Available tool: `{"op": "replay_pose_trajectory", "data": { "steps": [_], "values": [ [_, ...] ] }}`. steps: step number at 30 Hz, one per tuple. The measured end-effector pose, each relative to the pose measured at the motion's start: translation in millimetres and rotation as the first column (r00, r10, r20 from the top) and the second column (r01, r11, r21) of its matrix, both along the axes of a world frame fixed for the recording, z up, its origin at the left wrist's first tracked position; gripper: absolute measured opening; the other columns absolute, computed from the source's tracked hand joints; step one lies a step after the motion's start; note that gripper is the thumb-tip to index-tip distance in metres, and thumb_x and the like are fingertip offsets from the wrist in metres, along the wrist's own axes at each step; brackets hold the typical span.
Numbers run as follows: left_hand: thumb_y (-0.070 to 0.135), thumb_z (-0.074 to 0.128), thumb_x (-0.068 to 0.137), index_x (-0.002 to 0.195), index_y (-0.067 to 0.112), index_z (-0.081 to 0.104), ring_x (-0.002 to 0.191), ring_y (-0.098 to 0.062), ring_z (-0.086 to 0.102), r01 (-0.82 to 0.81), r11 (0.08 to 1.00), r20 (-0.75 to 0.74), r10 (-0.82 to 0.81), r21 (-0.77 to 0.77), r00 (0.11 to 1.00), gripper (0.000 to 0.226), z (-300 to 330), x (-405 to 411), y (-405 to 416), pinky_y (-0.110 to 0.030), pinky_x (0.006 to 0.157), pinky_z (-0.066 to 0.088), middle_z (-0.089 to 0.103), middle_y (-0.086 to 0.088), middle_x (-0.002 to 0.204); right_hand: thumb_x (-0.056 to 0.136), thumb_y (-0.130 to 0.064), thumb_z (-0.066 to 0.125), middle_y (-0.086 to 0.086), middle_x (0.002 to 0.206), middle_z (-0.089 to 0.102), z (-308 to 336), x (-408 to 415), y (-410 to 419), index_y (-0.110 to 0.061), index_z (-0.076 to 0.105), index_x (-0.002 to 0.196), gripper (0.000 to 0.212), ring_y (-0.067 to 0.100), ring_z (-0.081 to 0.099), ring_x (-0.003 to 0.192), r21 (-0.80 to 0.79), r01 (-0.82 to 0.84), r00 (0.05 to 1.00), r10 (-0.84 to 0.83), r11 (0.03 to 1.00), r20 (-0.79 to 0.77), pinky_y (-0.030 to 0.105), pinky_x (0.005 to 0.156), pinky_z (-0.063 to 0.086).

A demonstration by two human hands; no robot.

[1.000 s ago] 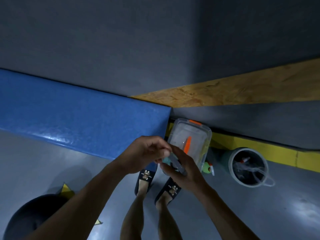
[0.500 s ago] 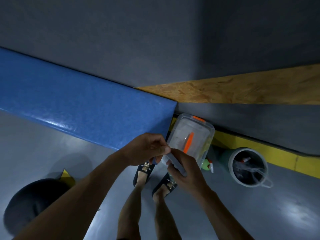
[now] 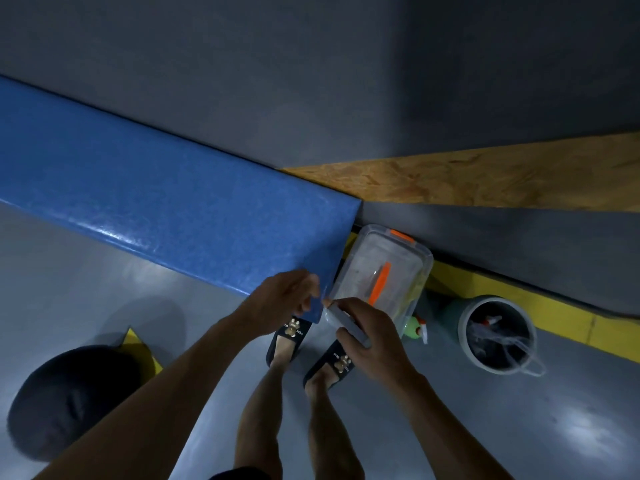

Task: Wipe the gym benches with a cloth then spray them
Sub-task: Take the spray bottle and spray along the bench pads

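Observation:
A long blue padded bench point(image 3: 166, 209) runs from the left edge to the middle, ending just above my hands. My right hand point(image 3: 374, 337) is shut on a flat grey object point(image 3: 344, 322), slim and oblong; what it is I cannot tell. My left hand point(image 3: 280, 299) has its fingers curled and pinched close to the object's upper tip, in front of the bench's end corner. A green spray bottle point(image 3: 414, 325) with a white nozzle lies on the floor to the right of my right hand. No cloth is plainly visible.
A clear plastic box point(image 3: 381, 265) with orange clasps sits on the floor by the bench end. A grey bucket point(image 3: 495, 334) holding items stands to its right, by a yellow floor stripe point(image 3: 554, 306). A chipboard panel point(image 3: 485, 178) lies beyond. A dark round object point(image 3: 69, 400) sits bottom left.
Both hands stay together at the bench end while the view shifts a little. My left fingers, touching the grey object's tip before, now sit just beside it.

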State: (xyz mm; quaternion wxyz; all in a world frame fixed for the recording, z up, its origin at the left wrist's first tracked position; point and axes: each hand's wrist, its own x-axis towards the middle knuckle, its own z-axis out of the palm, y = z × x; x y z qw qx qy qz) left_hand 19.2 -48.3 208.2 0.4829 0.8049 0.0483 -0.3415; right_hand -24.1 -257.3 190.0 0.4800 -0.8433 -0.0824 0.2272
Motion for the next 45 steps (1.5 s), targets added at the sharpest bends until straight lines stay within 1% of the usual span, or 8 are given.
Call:
{"op": "replay_pose_trajectory", "data": {
  "steps": [5, 10, 14, 19, 27, 33, 41, 45],
  "values": [
    [0.024, 0.043, 0.103, 0.092, 0.014, 0.062, 0.064, -0.013, 0.061, -0.280, 0.950, 0.006, 0.282, 0.139, 0.959, 0.025, -25, -40, 42, -0.015, 0.057, 0.045, 0.066, -0.005, 0.077, 0.082, -0.034, 0.052, -0.014, 0.077, 0.057, -41, -14, 8, -0.023, 0.060, 0.098, 0.021, 0.003, 0.054, 0.066, -0.169, -0.008, 0.997, -0.005, 0.986, -0.076, 0.021, 0.061, 0.043],
    [0.038, 0.042, 0.102, 0.090, 0.023, 0.062, 0.065, -0.015, 0.064, -0.377, 0.905, 0.003, 0.384, 0.196, 0.923, 0.029, -34, -70, 75, -0.028, 0.061, 0.050, 0.068, 0.000, 0.075, 0.080, -0.036, 0.054, -0.008, 0.085, 0.063, -73, -41, 9, -0.022, 0.061, 0.097, 0.023, 0.009, 0.058, 0.077, -0.285, 0.029, 0.989, -0.069, 0.958, -0.132, 0.028, 0.068, 0.046],
    [0.033, 0.040, 0.103, 0.091, 0.023, 0.062, 0.068, -0.017, 0.065, -0.403, 0.894, -0.036, 0.417, 0.199, 0.908, 0.027, -39, -83, 82, -0.030, 0.062, 0.051, 0.068, 0.000, 0.077, 0.078, -0.035, 0.054, -0.004, 0.076, 0.061, -88, -58, 9, -0.021, 0.058, 0.085, 0.016, 0.015, 0.058, 0.071, -0.339, 0.053, 0.985, -0.106, 0.939, -0.140, 0.036, 0.062, 0.049],
    [0.033, 0.037, 0.104, 0.095, 0.023, 0.062, 0.074, -0.020, 0.065, -0.408, 0.891, -0.083, 0.430, 0.200, 0.899, 0.028, -40, -84, 79, -0.028, 0.064, 0.049, 0.068, -0.002, 0.082, 0.077, -0.034, 0.055, -0.006, 0.097, 0.065, -96, -67, 4, -0.023, 0.062, 0.103, 0.029, 0.012, 0.061, 0.091, -0.286, 0.008, 0.973, -0.072, 0.958, -0.217, 0.037, 0.077, 0.050],
    [0.041, 0.038, 0.102, 0.095, 0.021, 0.062, 0.075, -0.020, 0.065, -0.422, 0.893, -0.047, 0.434, 0.157, 0.900, 0.032, -29, -70, 73, -0.029, 0.065, 0.051, 0.067, -0.003, 0.084, 0.087, -0.021, 0.058, -0.008, 0.077, 0.061, -73, -4, 7, -0.025, 0.060, 0.088, 0.004, 0.012, 0.058, 0.070, -0.318, 0.150, 0.944, -0.232, 0.936, -0.236, 0.028, 0.055, 0.039],
    [0.041, 0.037, 0.102, 0.093, 0.024, 0.062, 0.071, -0.014, 0.065, -0.412, 0.900, 0.039, 0.411, 0.141, 0.911, 0.031, -16, -64, 73, -0.027, 0.063, 0.052, 0.068, 0.000, 0.082, 0.087, -0.018, 0.059, -0.005, 0.072, 0.056, -61, 18, 2, -0.021, 0.054, 0.079, 0.010, 0.014, 0.053, 0.065, -0.336, 0.218, 0.933, -0.297, 0.916, -0.204, 0.030, 0.054, 0.038],
    [0.049, 0.038, 0.100, 0.090, 0.027, 0.063, 0.067, -0.012, 0.065, -0.450, 0.884, 0.079, 0.444, 0.128, 0.893, 0.035, -5, -73, 84, -0.027, 0.063, 0.052, 0.069, -0.001, 0.078, 0.087, -0.024, 0.058, 0.003, 0.085, 0.064, -58, 64, 4, -0.021, 0.061, 0.085, 0.005, 0.027, 0.062, 0.080, -0.315, 0.441, 0.833, -0.514, 0.840, -0.205, 0.040, 0.074, 0.054],
    [0.055, 0.040, 0.095, 0.089, 0.025, 0.064, 0.065, -0.015, 0.067, -0.476, 0.872, 0.086, 0.468, 0.116, 0.879, 0.040, -6, -81, 94, -0.032, 0.065, 0.052, 0.070, -0.002, 0.076, 0.086, -0.035, 0.055, 0.006, 0.108, 0.068, -58, 84, 14, -0.020, 0.063, 0.101, 0.023, 0.032, 0.063, 0.096, -0.412, 0.431, 0.800, -0.552, 0.802, -0.237, 0.042, 0.088, 0.051]
  ]
}}
